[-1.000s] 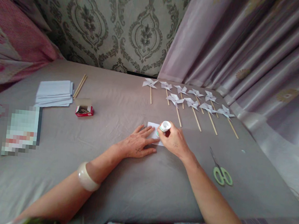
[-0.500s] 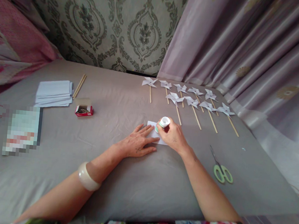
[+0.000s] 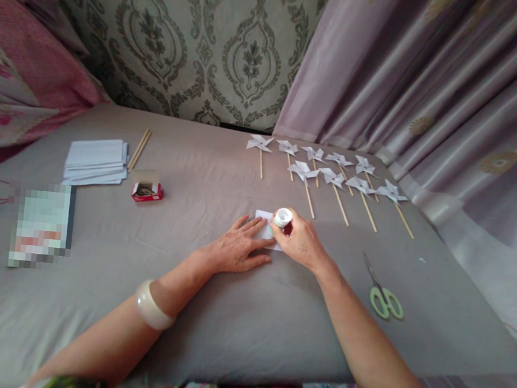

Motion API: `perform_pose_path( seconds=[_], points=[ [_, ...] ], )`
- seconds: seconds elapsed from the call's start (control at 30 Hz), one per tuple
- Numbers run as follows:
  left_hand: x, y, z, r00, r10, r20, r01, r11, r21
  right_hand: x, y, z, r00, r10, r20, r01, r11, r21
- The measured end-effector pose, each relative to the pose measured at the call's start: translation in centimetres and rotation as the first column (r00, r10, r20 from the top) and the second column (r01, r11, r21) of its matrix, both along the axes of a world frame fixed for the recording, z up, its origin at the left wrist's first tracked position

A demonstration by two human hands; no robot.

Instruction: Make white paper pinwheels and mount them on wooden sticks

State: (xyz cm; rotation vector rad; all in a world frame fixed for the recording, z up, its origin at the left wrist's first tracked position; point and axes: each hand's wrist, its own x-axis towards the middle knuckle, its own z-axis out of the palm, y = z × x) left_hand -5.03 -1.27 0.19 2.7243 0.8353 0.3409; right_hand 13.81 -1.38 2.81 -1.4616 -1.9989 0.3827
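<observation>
My left hand (image 3: 240,246) lies flat with fingers spread, its fingertips pressing on a small white sheet of paper (image 3: 262,215). In my right hand (image 3: 302,240) is a white glue stick (image 3: 282,216) with some green on its side, gripped between thumb and fingers. Its lower end is down at the paper, close to my left fingertips; the contact itself is hidden by my fingers. Both hands cover much of the sheet.
White paper pinwheels (image 3: 303,172) on wooden sticks lie in two rows at the back right. Green-handled scissors (image 3: 380,294) rest on the right. To the left are a paper stack (image 3: 95,157), wooden sticks (image 3: 139,149), a red box of small metal pieces (image 3: 147,192) and a blurred packet (image 3: 43,222).
My right hand and the glue stick have slid slightly toward me over the paper. My left hand stays in place. The whole view has shifted a little.
</observation>
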Motion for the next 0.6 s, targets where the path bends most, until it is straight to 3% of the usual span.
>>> perform_pose_path(
  seconds=[0.6],
  points=[
    [0.05,-0.15,0.34,1.0,0.004,-0.006,-0.004,1.0,-0.008,-0.19,0.12,0.04,1.0,-0.003,0.008,0.002,1.0,0.004]
  ],
)
